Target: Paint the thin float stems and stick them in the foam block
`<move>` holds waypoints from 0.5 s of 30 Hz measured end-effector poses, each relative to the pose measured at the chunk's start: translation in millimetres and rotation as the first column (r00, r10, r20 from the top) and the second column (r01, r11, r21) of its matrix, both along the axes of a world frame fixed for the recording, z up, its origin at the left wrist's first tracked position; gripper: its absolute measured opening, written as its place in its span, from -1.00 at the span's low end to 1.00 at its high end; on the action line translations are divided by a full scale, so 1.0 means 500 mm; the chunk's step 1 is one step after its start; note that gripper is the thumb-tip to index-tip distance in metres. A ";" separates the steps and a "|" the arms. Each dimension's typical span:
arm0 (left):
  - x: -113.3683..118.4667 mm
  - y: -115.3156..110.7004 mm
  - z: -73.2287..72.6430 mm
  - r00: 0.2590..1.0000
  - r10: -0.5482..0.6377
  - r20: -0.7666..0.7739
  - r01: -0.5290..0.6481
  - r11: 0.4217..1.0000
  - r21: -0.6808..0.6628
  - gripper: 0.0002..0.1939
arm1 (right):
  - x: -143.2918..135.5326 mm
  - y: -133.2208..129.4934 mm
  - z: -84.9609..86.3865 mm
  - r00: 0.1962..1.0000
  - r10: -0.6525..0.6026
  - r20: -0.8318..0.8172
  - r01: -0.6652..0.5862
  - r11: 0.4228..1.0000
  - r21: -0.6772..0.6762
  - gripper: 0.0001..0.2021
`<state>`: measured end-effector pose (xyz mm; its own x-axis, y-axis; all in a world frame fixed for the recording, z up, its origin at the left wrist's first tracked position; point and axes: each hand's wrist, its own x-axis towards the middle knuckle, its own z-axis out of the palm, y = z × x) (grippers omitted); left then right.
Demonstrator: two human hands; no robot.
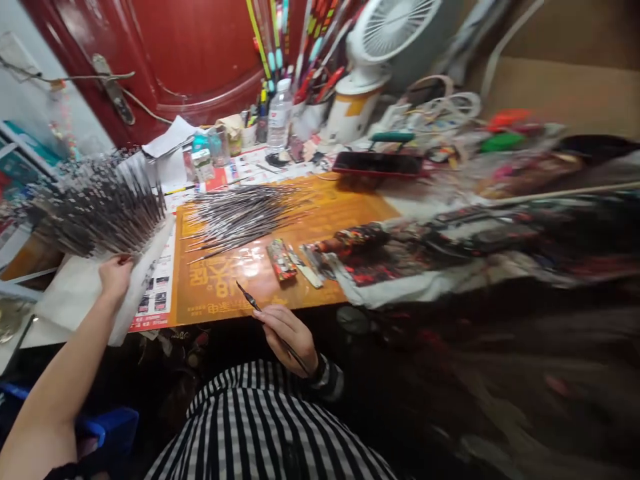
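My right hand (pixel 290 337) pinches a thin paintbrush (pixel 247 295) like a pen, its dark pointed tip aimed up and left above the orange mat (pixel 195 310). On the left, my left hand (pixel 116 275) is at the front foot of a dense stand of upright thin dark rods (pixel 100 200) with pale tips. Its fingers are pressed together; what they grip is too small to make out. A loose pile of thin dark rods (pixel 240 213) lies across the mat. Right of the brush tip rest a small paint-stained block (pixel 281 260) and a flat pale blade-like tool (pixel 306 268).
A water bottle (pixel 279 115), a white fan (pixel 367 73) and brightly coloured sticks (pixel 275 40) stand at the back. A phone-like dark slab (pixel 377 164) lies behind the mat. Blurred, paint-stained clutter (pixel 400 247) covers the right side. A blue bin (pixel 114 430) sits below left.
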<state>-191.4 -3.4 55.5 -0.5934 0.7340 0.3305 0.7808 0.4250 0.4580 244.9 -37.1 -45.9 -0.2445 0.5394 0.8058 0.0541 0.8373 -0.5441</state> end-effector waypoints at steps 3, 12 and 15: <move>0.011 -0.016 0.031 0.995 -0.056 -0.085 0.052 0.997 -0.052 -0.80 | 0.067 0.004 0.033 0.995 -0.097 -0.004 0.097 0.995 -0.038 -0.54; 0.228 0.004 -0.017 0.728 -0.542 -0.420 0.527 0.834 -0.163 -0.67 | 0.354 0.032 0.111 0.668 -0.742 0.046 0.733 0.646 -0.214 -0.76; 0.281 0.049 -0.059 0.662 -0.624 -0.414 0.587 0.776 -0.230 -0.69 | 0.437 0.053 0.131 0.496 -0.868 -0.013 0.842 0.485 -0.236 -0.74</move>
